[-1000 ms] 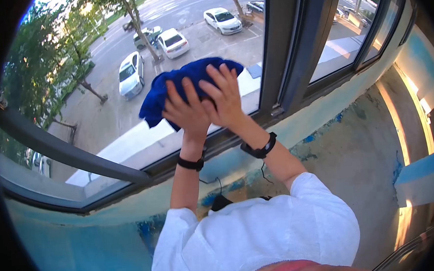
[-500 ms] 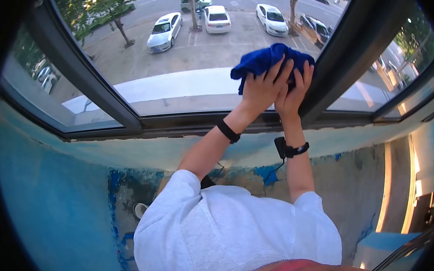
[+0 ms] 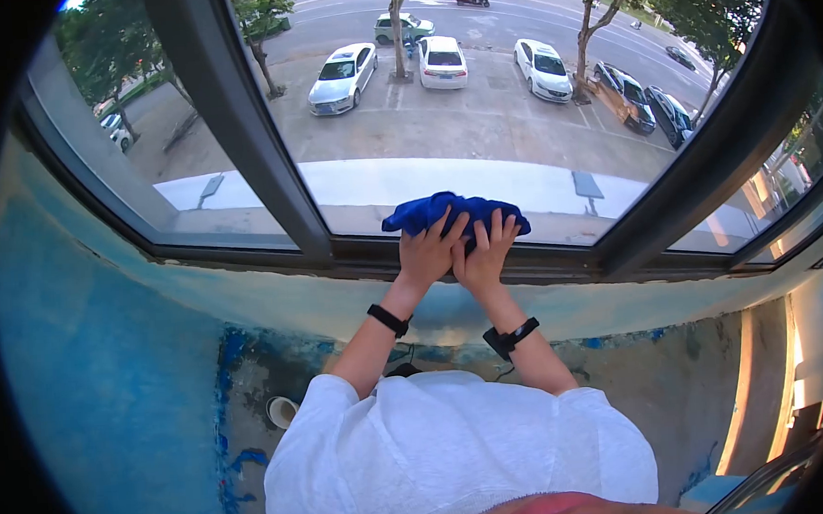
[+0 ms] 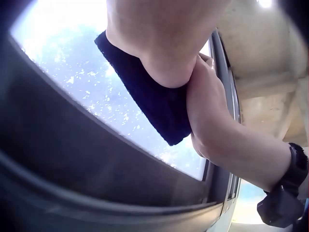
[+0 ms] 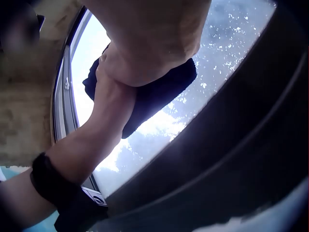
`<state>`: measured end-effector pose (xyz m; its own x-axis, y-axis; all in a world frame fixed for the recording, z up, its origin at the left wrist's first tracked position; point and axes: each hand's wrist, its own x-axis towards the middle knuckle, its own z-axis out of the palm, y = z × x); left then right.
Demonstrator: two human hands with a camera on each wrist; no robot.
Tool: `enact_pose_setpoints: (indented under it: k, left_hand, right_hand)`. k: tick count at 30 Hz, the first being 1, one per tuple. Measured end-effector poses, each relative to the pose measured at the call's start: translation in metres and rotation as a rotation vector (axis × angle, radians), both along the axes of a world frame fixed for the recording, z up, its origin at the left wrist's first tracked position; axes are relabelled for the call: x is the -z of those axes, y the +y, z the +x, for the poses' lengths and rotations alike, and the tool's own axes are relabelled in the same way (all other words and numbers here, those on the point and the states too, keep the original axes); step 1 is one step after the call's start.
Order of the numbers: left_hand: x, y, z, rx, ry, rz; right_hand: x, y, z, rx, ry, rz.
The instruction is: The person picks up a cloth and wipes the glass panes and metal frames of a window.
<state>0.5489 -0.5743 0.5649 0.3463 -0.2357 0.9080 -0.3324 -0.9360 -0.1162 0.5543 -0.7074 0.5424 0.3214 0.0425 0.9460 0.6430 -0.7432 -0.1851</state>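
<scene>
A blue cloth (image 3: 446,210) lies bunched against the window glass (image 3: 361,190), low down near the bottom frame. My left hand (image 3: 427,256) and right hand (image 3: 482,256) press on it side by side, fingers extended over the fabric and thumbs close together. In the left wrist view the cloth (image 4: 161,104) looks dark and flat against speckled glass, under the left hand (image 4: 154,43). The right wrist view shows the cloth (image 5: 157,94) beneath the right hand (image 5: 149,43), whose fingertips are hidden.
Dark window frame bars stand left (image 3: 237,126) and right (image 3: 706,186) of the pane. Below runs a painted sill (image 3: 563,300). A white cup-like container (image 3: 282,412) is on the floor at lower left. Parked cars and trees are outside.
Both hands and the cloth have moved down the pane, from near the right frame bar half a second ago to the bottom frame. The head view has turned as well.
</scene>
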Motion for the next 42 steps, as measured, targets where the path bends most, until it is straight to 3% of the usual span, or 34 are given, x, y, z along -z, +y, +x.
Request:
enact_pose_setpoints:
  k: [3,7,9,12,14,19,22,25,32,37,42]
  left_hand:
    - [-0.014,0.035,-0.006,0.006,0.094,-0.008]
    - [-0.09,0.07,0.001,-0.011,0.096,-0.084]
    - [-0.143,0.087,0.006,-0.009,-0.055,-0.143]
    - [-0.177,0.112,0.01,0.024,-0.043,-0.199]
    - [-0.177,0.124,0.006,0.142,-0.011,-0.258]
    - [-0.17,0.12,0.004,0.085,-0.021,-0.223]
    - [-0.178,0.095,0.013,0.018,-0.079,-0.252]
    - [-0.19,0.053,0.028,-0.015,-0.354,-0.352]
    - [-0.205,-0.111,0.048,-0.073,-0.33,-0.313]
    - [-0.187,-0.229,0.05,-0.024,-0.274,-0.193]
    - [-0.174,-0.252,0.049,0.042,-0.3,-0.276]
  right_hand:
    - [-0.009,0.041,-0.005,-0.041,0.069,0.054]
    - [-0.099,0.085,-0.002,-0.067,-0.013,0.096]
    - [-0.148,0.106,0.007,-0.053,-0.113,0.104]
    - [-0.201,0.137,0.012,-0.035,-0.198,0.096]
    - [-0.207,0.152,0.013,-0.041,-0.229,0.105]
    - [-0.191,0.153,0.012,-0.064,-0.225,0.138]
    - [-0.206,0.128,0.013,-0.111,-0.23,0.058]
    - [-0.223,0.089,0.017,-0.108,-0.252,0.002]
    - [-0.244,-0.076,0.031,-0.024,-0.303,0.04]
    - [-0.222,-0.195,0.035,0.135,-0.295,0.072]
    - [-0.208,-0.214,0.026,0.116,-0.266,0.011]
